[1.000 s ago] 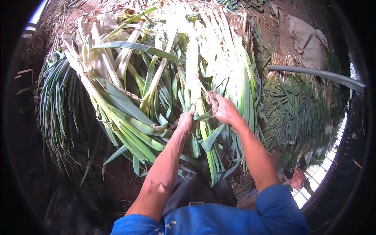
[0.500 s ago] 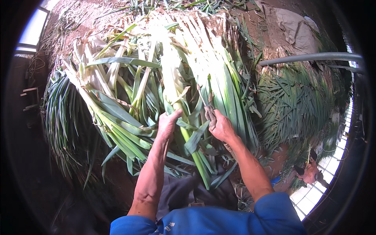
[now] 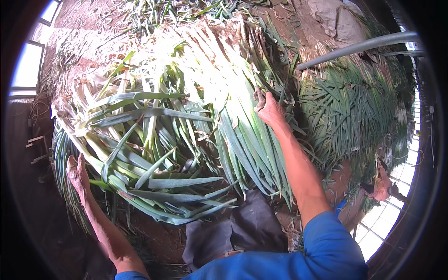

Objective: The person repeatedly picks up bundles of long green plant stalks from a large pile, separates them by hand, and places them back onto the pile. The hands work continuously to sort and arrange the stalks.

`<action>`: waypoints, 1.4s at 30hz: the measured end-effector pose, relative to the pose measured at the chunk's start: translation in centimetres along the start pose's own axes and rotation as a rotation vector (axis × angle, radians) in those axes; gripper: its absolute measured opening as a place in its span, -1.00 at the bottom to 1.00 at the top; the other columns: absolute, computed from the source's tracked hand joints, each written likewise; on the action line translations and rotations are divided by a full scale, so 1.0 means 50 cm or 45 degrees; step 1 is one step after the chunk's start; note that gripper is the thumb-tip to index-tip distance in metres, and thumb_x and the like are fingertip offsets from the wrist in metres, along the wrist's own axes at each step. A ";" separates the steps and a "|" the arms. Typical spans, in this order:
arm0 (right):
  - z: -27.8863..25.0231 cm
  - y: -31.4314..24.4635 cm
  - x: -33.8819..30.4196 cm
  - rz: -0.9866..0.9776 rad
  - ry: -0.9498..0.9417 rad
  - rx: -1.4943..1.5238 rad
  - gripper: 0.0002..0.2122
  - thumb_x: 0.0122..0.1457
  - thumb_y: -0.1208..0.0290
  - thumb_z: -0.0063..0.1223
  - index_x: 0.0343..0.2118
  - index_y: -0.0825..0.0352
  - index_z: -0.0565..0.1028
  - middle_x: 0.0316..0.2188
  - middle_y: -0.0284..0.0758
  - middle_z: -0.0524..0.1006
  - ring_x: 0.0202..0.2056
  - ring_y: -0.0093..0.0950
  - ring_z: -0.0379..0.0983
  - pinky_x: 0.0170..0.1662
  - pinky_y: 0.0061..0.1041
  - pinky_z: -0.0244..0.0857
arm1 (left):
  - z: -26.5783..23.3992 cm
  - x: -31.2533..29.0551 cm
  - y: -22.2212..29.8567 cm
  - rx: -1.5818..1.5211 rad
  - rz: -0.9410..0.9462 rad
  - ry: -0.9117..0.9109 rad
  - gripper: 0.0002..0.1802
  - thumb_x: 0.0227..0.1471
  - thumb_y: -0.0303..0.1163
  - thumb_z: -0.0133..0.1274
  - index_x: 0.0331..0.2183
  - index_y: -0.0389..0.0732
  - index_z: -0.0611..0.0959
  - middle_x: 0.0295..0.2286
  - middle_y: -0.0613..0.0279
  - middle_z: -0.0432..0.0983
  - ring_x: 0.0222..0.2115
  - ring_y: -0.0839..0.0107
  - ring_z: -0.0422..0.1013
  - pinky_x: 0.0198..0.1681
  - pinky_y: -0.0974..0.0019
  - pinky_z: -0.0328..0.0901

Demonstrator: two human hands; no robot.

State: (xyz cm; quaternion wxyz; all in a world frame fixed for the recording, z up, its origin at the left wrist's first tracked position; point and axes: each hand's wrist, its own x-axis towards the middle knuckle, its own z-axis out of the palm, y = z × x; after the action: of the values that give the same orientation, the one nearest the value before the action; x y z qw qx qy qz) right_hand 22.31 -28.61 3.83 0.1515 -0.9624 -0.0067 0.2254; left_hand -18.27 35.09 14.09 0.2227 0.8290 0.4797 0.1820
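Note:
My left hand [image 3: 78,178] is at the far left, against the edge of a loose pile of long green onions [image 3: 109,158]. Its thumb and fingers are apart, and I see nothing held. In the middle lies a bundle of green onions [image 3: 245,135], white stalks away from me and green leaves toward me. Over its right side my right hand [image 3: 271,112] is closed around a slim tool with a brown handle [image 3: 259,97], apparently a small knife. Its blade hardly shows against the bright stalks.
A grey pipe [image 3: 359,49] curves in from the right above another large heap of green onions [image 3: 347,102]. A pale sack [image 3: 333,21] lies at the back right. Scattered leaves [image 3: 154,16] cover the soil behind. Dark cloth [image 3: 238,228] covers my lap.
My left hand has moved far left and let go of the green onion it held, now on the left pile. My right hand has moved forward and slightly right with the tool.

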 end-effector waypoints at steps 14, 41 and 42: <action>0.044 -0.040 -0.124 -0.329 -0.424 0.752 -0.80 0.08 0.51 0.18 -0.23 0.40 0.46 -0.39 -0.16 0.55 -0.37 -0.37 0.44 -0.21 -0.31 0.39 | 0.825 -0.560 0.632 -1.362 -0.852 -1.488 -0.58 0.28 -0.12 0.11 0.11 -0.03 0.56 -0.09 0.29 0.60 -0.12 0.40 0.54 -0.07 0.17 0.43; -0.015 -0.041 -0.307 -0.158 -0.275 0.098 -0.76 0.22 0.35 0.11 -0.15 0.37 0.42 -0.33 0.08 0.64 -0.21 0.12 0.60 -0.13 0.04 0.44 | 0.682 -0.682 0.516 -1.819 -1.188 -1.731 -0.43 0.18 -0.14 0.31 0.09 -0.29 0.61 -0.06 0.13 0.65 -0.01 0.29 0.53 0.20 0.16 0.32; -0.022 -0.048 -0.309 -0.151 -0.165 0.102 -0.77 0.21 0.37 0.10 -0.16 0.37 0.38 -0.38 0.12 0.63 -0.26 0.20 0.58 -0.15 0.14 0.40 | 0.672 -0.670 0.524 -1.782 -1.143 -1.767 -0.45 0.16 -0.18 0.33 0.08 -0.30 0.62 -0.08 0.14 0.66 -0.04 0.30 0.54 0.18 0.18 0.35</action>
State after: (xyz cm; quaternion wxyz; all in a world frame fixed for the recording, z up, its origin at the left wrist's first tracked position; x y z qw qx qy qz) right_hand 9.07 -27.91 12.15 0.2023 -0.9368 -0.0644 0.2779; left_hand 1.89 -12.37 -2.65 0.9158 0.1887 0.2985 -0.1915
